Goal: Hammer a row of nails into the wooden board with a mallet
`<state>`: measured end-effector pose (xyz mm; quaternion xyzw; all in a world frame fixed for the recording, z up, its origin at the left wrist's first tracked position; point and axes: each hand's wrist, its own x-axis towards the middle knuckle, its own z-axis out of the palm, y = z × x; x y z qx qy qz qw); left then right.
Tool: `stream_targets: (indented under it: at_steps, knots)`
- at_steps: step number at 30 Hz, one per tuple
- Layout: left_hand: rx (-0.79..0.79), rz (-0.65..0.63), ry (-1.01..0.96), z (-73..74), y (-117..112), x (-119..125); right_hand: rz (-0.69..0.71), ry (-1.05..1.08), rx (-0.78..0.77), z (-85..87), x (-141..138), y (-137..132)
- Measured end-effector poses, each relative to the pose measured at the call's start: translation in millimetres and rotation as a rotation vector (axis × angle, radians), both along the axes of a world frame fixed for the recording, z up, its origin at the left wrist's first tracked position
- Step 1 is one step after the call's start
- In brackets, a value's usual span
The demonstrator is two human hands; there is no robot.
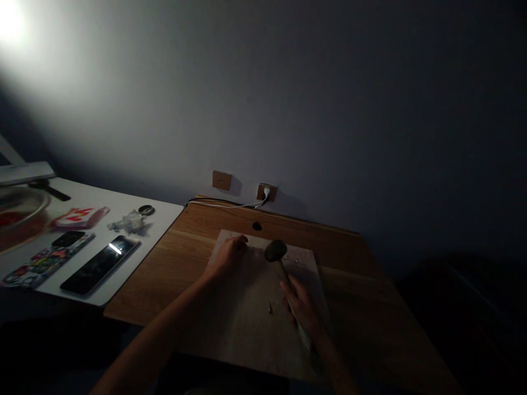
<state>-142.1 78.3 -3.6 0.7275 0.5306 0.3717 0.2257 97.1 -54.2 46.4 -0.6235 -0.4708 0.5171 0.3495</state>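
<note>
My right hand [302, 304] is wrapped around the handle of a mallet [275, 250], whose dark head hangs above the far part of a pale board [247, 323]. On the far left part of that board rests my left hand [233, 252], its fingers curled together; whatever they may pinch is hidden. A row of tiny bits [291, 260] lies along the board's far side, too small to name. Left of my right hand, a small slim metal piece [269, 307] lies on the board.
The board lies on a wooden table [185, 263] against the wall. On a white table [164, 211] at left are a phone [101, 265], a second phone in a patterned case [45, 263], a red-and-white packet [80, 218], crumpled plastic [132, 222] and a clear bowl [24, 236]. Cables run to a wall socket [267, 192].
</note>
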Motion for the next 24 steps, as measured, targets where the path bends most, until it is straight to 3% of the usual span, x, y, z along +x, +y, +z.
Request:
stream_targets:
  at_steps: [4, 10, 18, 24]
  knots:
    - [-0.032, -0.003, -0.056, 0.4, -1.7, 0.5, 0.131, 0.020, 0.123, 17.1, -31.1, 27.3]
    - [-0.028, 0.002, -0.038, 5.2, -5.0, 0.0, 0.215, -0.030, 0.112, 4.9, -55.0, 47.7]
    - [-0.045, 0.005, -0.105, -2.2, -3.6, 0.3, 0.154, 0.022, 0.146, 16.4, -54.2, 43.3]
    - [-0.009, -0.001, -0.044, -2.7, -2.4, 0.3, 0.139, -0.017, 0.047, 5.1, -60.4, 44.1]
